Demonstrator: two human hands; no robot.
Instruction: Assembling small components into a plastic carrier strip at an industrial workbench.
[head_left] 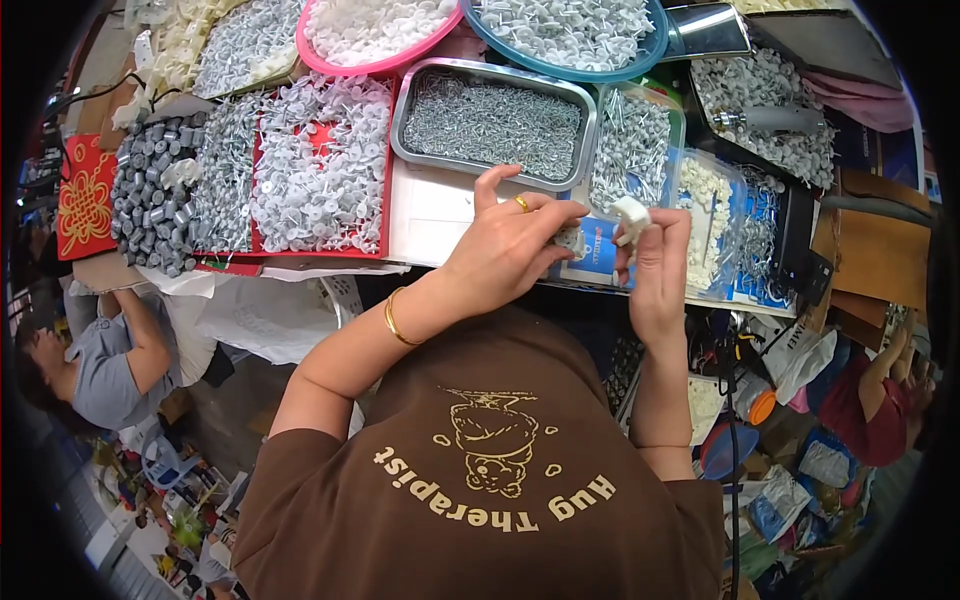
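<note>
My left hand (505,245), with a ring and a gold bangle on the wrist, is closed in a pinch on a small pale part (570,240), mostly hidden by the fingers. Just to its right, my right hand (660,275) grips a small white plastic piece (629,212) between thumb and fingers. The two hands are close together but apart, above the near edge of the table. Beyond my left hand lies a metal tray (589,130) full of tiny metal pins or screws. A clear plastic tub (678,130) of white-headed nails sits behind the right hand.
A red box (387,205) of white-headed parts and a heap of grey cylinders (155,190) are at left. A pink bowl (345,69) and a teal bowl (560,74) stand at the back. A grey-handled tool (775,119) rests at right. Other people sit at both sides.
</note>
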